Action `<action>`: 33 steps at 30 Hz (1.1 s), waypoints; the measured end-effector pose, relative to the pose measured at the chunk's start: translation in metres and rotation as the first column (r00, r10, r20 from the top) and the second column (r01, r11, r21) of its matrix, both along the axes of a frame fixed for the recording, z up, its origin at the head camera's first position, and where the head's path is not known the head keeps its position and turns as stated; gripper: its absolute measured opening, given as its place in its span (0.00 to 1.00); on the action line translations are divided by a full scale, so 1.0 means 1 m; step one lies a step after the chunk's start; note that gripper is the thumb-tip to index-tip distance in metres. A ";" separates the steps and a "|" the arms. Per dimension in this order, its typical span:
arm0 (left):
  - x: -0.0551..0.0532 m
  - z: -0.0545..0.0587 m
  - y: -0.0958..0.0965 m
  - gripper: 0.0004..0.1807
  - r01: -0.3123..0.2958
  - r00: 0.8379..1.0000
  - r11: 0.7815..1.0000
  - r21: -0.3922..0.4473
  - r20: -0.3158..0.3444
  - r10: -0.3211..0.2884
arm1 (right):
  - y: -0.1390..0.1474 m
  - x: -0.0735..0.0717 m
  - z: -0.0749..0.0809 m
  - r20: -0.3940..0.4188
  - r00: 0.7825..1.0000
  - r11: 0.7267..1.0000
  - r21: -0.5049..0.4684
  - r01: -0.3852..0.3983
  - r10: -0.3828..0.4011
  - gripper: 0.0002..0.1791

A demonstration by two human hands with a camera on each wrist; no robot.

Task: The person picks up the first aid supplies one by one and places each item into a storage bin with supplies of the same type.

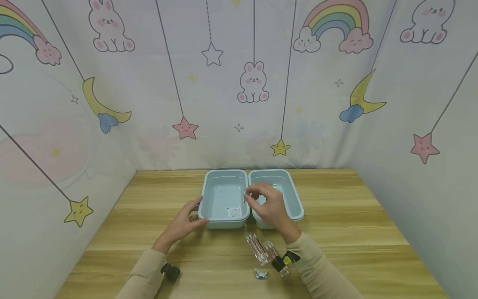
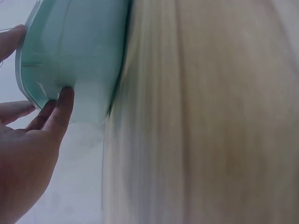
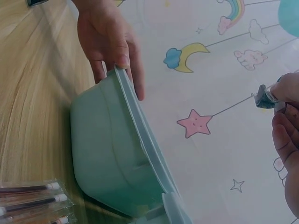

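Observation:
Two pale blue plastic basins stand side by side. My left hand [image 1: 183,226] rests at the near left corner of the left basin [image 1: 220,195], thumb at its rim and fingers against the outer side. A white square packet [image 1: 234,212] with printing lies inside that basin. Above the rims where the basins meet, my right hand [image 1: 272,207] pinches a small crumpled silver-and-blue packet [image 3: 264,97] between thumb and fingers. The right basin [image 1: 293,195] is partly hidden behind this hand; something shiny shows on its bottom.
On the wooden table [image 1: 354,232], clear packets of brown sticks [image 1: 257,249] with white ends lie below the right wrist. Closer to me is a small white-and-blue packet [image 1: 261,274]. A printed curtain [image 1: 216,95] hangs behind the table.

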State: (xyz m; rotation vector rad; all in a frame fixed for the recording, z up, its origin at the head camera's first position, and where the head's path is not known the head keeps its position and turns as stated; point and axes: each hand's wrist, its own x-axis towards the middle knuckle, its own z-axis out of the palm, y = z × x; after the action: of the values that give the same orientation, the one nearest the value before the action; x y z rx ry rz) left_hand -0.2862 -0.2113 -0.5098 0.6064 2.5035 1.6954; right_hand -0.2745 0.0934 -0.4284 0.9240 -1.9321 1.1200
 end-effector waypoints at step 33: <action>0.001 0.002 -0.001 0.46 0.003 1.000 1.000 -0.003 -0.009 -0.003 | -0.011 -0.001 0.027 -0.057 0.998 0.998 -0.060 -0.001 -0.003 0.09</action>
State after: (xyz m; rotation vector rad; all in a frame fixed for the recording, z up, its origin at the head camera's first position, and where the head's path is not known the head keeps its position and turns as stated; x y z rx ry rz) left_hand -0.2849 -0.2128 -0.5073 0.6194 2.5091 1.6918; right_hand -0.2759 0.0829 -0.4015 0.9128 -1.8431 1.1328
